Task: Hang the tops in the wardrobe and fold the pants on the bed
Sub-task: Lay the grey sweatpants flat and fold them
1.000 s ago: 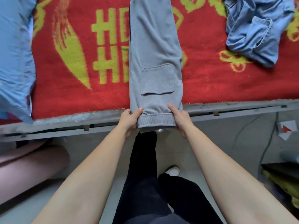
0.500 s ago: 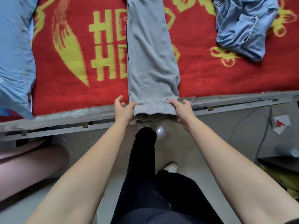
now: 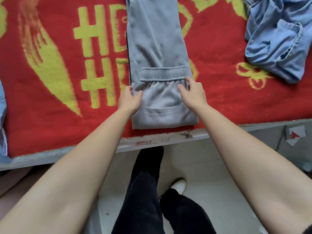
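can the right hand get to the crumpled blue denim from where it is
Probably yes: the right hand rests on the grey pants, and only bare red blanket lies between it and the blue denim, though it may need a lean.
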### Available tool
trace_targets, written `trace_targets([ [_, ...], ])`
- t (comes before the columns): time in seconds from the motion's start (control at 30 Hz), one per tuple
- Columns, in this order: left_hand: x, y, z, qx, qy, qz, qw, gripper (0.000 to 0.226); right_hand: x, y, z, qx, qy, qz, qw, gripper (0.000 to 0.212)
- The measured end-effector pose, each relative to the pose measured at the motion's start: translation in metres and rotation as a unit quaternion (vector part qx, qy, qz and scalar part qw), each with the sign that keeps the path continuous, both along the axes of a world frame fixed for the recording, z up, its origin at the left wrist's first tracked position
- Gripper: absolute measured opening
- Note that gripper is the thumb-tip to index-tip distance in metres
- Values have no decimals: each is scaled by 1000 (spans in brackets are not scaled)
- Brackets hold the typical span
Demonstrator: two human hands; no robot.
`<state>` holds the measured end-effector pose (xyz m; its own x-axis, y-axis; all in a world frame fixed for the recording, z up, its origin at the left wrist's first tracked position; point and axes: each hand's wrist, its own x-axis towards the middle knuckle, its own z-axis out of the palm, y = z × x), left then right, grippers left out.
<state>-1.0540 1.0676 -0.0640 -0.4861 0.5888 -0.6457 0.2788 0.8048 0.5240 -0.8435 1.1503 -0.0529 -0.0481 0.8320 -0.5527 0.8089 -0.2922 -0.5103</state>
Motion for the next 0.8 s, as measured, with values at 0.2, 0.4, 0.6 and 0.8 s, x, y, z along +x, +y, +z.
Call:
trace_targets([
  [0.2,17,-1,-11,34,221,-171,960,61,5,-16,-20,14,-22,145,989,85],
  [0.4,19,-28,-7,237,258,-407,843,56,36,-58,-18,118,-7,338,934,114],
  [0.6,13,-41,-12,-4,245,-618,747,109,37,-69,-22,110,-199,486,844,115],
  [0.8,28,-25,2,-14,185,-565,804,74,22,-50,-4,84,-204,482,848,83],
])
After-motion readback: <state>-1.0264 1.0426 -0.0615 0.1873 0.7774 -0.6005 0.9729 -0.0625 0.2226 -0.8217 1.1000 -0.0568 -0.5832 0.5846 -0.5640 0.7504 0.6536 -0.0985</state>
